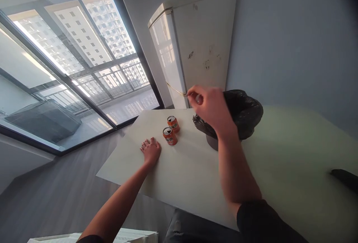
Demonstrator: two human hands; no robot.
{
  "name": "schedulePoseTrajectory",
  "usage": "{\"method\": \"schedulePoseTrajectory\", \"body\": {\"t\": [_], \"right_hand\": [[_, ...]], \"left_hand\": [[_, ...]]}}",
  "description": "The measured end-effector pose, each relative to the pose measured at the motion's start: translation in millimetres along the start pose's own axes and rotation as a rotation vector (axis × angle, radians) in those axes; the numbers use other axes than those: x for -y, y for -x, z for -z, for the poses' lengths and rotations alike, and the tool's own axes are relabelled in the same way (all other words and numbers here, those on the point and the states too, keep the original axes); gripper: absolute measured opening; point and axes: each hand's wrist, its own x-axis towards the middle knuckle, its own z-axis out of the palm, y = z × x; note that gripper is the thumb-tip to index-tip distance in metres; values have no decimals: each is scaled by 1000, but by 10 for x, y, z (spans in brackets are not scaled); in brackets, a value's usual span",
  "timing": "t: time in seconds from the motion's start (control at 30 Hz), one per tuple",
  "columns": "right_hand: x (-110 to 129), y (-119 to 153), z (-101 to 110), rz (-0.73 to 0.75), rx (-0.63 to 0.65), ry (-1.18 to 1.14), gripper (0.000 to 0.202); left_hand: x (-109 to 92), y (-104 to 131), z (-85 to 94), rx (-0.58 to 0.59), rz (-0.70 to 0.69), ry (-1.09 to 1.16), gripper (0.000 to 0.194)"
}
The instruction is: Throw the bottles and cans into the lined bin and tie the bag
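Note:
My left hand (150, 150) lies on the white table (190, 176) with its fingers spread, holding nothing. Just right of it stand two orange drink cans (170, 137), upright and close together, with dark openings in their tops. My right hand (208, 105) is raised in front of a bin lined with a black plastic bag (248, 114). Its thumb and forefinger are pinched; whatever may be between them is too small to make out. My right hand and forearm hide part of the bag and the bin.
A white fridge (204, 45) with dark marks on its side stands behind the table, against a grey wall. To the left is a large glass sliding door (84, 68). A dark object (345, 179) shows at the right edge. A white slatted item (134, 235) is low in front.

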Motion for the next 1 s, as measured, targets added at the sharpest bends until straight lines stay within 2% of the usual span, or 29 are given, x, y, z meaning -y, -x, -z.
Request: {"method": "schedulePoseTrajectory", "body": {"t": [0.07, 0.13, 0.17, 0.27, 0.33, 0.43, 0.5, 0.6, 0.67, 0.77, 0.87, 1.0], "right_hand": [[132, -17, -339, 83, 233, -63, 18], [214, 8, -740, 159, 483, -30, 19], [243, 34, -940, 212, 568, 9, 27], [302, 128, -1432, 206, 702, 79, 51], [327, 173, -1628, 148, 813, 170, 51], [349, 196, -1721, 97, 919, 235, 39], [360, 192, -1671, 107, 928, 235, 31], [383, 169, -1450, 149, 870, 234, 28], [399, 146, -1211, 193, 810, 203, 28], [417, 137, -738, 218, 675, 71, 32], [426, 192, -220, 130, 414, -4, 39], [376, 308, 307, -27, -27, 104, 39]], "left_hand": [[-5, 5, 7, -4, 4, 11, 55], [-1, 6, 4, -6, 4, 14, 55], [4, 5, 0, -7, 1, 11, 55], [21, -4, -13, -12, -11, -7, 56], [27, -9, -15, -14, -15, -10, 55], [23, -12, -14, -17, -17, -9, 55], [18, -13, -16, -25, -17, -16, 54], [14, -13, -22, -35, -20, -27, 54], [13, -13, -24, -36, -19, -30, 54], [11, -10, -19, -29, -19, -39, 54], [7, -3, -9, -25, -25, -44, 54], [-1, 5, 9, -12, -17, -38, 53]]}}
